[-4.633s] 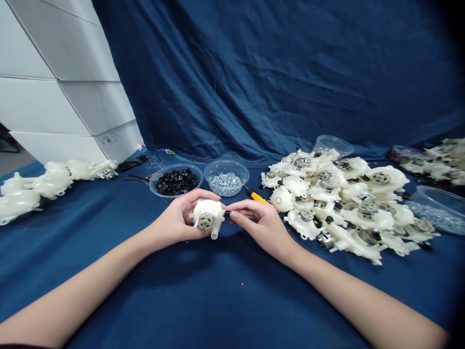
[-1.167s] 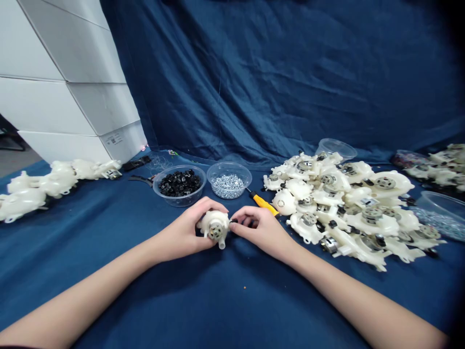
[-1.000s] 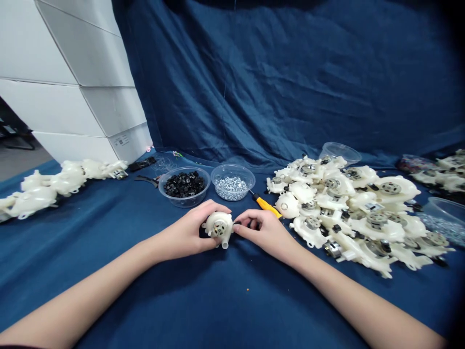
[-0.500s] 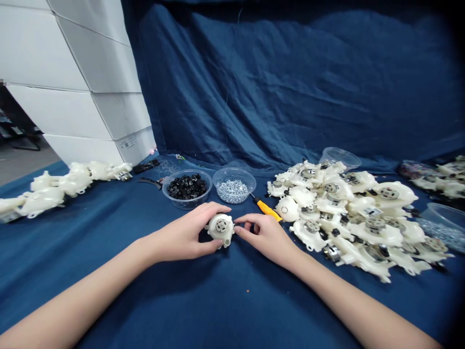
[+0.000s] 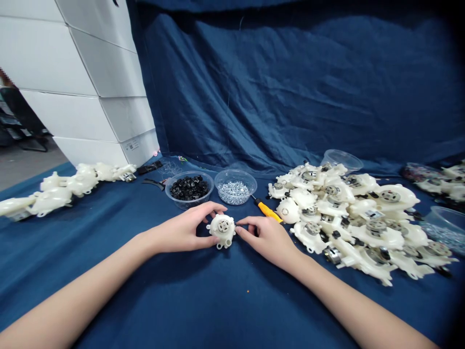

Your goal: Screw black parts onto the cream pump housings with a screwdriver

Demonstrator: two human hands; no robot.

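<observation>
A cream plastic housing with a round metal motor end (image 5: 223, 226) is between the thumb and fingers of my left hand (image 5: 191, 228), its face towards me. On its right side, the thumb and forefinger of my right hand (image 5: 262, 235) are pinched together, touching or almost touching its edge. Whatever those fingertips hold is too small to make out. Beyond my hands stand a clear bowl of small black parts (image 5: 189, 188) and a clear bowl of silver screws (image 5: 234, 192). A yellow-handled screwdriver (image 5: 269, 211) lies behind my right hand.
A large pile of similar cream motor housings (image 5: 337, 213) covers the right side. More cream housings (image 5: 69, 186) lie in a row at the left. White boxes (image 5: 87, 116) are stacked behind them. A clear tub (image 5: 445, 225) stands at the far right, before a blue cloth backdrop (image 5: 290, 87).
My left hand has turned the housing slightly, and its lower lug now shows more. My right fingertips stay at its edge. The whole view has shifted a little.
</observation>
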